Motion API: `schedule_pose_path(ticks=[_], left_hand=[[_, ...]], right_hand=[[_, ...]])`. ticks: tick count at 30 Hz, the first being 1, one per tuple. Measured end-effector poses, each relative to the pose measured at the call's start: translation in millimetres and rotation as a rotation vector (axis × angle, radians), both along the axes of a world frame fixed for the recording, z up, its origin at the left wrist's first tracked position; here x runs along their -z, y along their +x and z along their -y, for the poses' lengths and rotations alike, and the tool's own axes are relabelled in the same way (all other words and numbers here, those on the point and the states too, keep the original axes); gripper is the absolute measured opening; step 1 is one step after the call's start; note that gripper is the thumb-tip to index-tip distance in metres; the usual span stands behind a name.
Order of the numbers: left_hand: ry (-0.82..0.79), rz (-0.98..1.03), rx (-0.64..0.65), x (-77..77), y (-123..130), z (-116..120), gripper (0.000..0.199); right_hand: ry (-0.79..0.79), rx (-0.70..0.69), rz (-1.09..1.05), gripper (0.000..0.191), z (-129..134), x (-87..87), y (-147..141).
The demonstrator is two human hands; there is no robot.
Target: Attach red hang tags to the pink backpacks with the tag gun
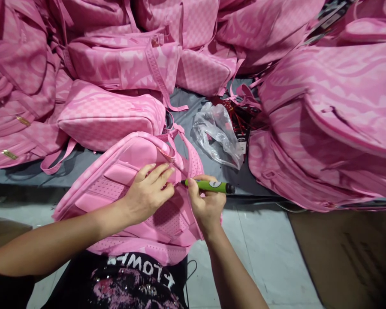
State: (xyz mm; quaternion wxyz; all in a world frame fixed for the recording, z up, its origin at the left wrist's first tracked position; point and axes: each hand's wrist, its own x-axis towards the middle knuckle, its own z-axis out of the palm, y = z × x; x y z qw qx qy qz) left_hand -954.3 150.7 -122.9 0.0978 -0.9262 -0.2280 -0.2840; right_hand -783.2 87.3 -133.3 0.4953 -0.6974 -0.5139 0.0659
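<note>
A pink backpack [93, 199] leans against the table's front edge and my lap, its padded, perforated back panel facing up. Fingers bent, my left hand [151, 189] grips the fabric near the upper middle of that panel. My right hand [207, 201] is closed round a green marker pen [209, 185] with a black end. The pen lies nearly level, its tip pointing left at the backpack close beside my left fingertips. Whether the tip touches the fabric I cannot tell. A pink shoulder strap [193, 159] rises just behind the pen.
Pink patterned backpacks [341, 103] are heaped across the back and both sides of the grey-covered table [193, 116]. A crumpled clear plastic bag [217, 133] lies beside dark tags with red cords [241, 135]. Brown cardboard [347, 257] rests on the tiled floor at right.
</note>
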Motion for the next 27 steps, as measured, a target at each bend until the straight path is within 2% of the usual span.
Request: schedule_pose_path(ticks=[8,24,27], left_hand=[[-0.004,0.006,0.002,1.3,0.3,0.2,0.013],[0.014,0.008,-0.011,1.4,1.5,0.3,0.013],[0.009,0.004,-0.011,0.7,1.6,0.8,0.012]], right_hand=[[-0.018,0.01,-0.11,0.019,-2.8,0.1,-2.6],[0.011,0.008,-0.062,0.02,-2.3,3.8,-0.2],[0.013,0.0,-0.112,0.021,-2.2,3.4,-0.3]])
